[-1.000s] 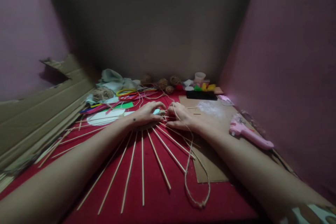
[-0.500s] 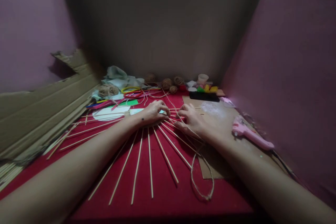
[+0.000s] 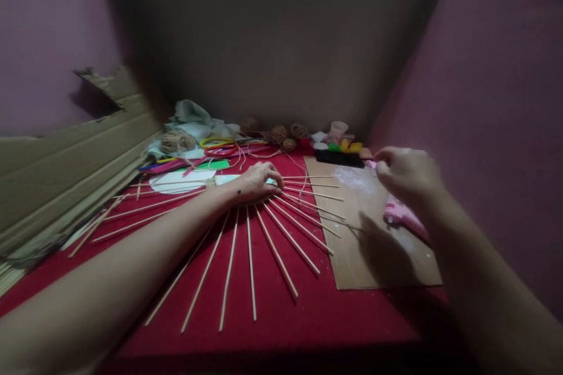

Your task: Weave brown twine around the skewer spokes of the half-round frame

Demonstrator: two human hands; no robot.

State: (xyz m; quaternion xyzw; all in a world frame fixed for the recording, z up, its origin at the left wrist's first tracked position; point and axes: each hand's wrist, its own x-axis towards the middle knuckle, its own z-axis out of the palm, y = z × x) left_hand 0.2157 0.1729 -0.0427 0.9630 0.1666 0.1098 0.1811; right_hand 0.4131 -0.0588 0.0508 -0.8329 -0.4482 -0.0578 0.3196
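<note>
Disc at fan's center mostly hidden under left hand. Right hand blurred, its grip unclear, and covers part of pink glue gun. Both forearms cut off by frame edges. Far twine balls blurry.

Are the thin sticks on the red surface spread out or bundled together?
Spread out: the thin sticks fan from around the left hand across the red surface, their near ends apart.
</note>
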